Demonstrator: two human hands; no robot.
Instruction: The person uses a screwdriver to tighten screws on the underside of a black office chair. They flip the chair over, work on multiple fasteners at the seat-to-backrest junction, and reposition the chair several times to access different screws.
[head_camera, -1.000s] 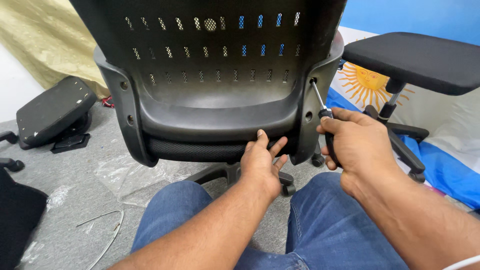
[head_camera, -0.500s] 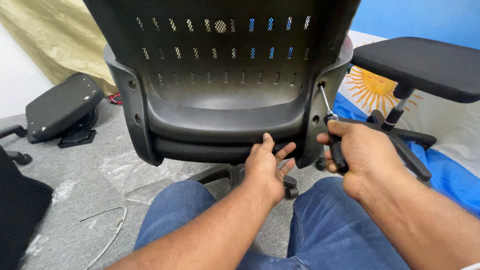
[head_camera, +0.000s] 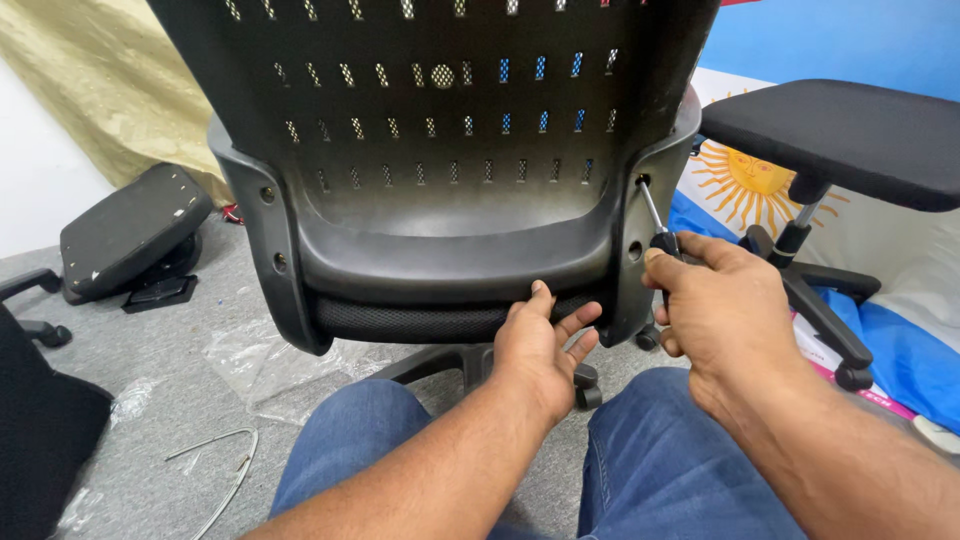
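A black office chair (head_camera: 450, 210) stands with its perforated plastic back facing me. My right hand (head_camera: 725, 310) grips a screwdriver (head_camera: 655, 215) whose thin metal shaft runs up into a screw hole on the right side of the chair's back frame. My left hand (head_camera: 540, 345) presses flat, fingers spread, against the lower edge of the seat shell where mesh fabric shows. My knees in blue jeans (head_camera: 640, 460) sit just under the chair.
A second black chair seat (head_camera: 840, 135) on a wheeled base (head_camera: 825, 315) stands at the right over a blue and white flag with a sun (head_camera: 760, 175). A loose seat pad (head_camera: 130, 235) lies at left on grey carpet. Clear plastic wrap (head_camera: 265, 365) and a bent wire (head_camera: 225, 465) lie nearby.
The view has shifted slightly closer to the chair. My right hand keeps the screwdriver in the same hole and my left hand stays on the seat edge.
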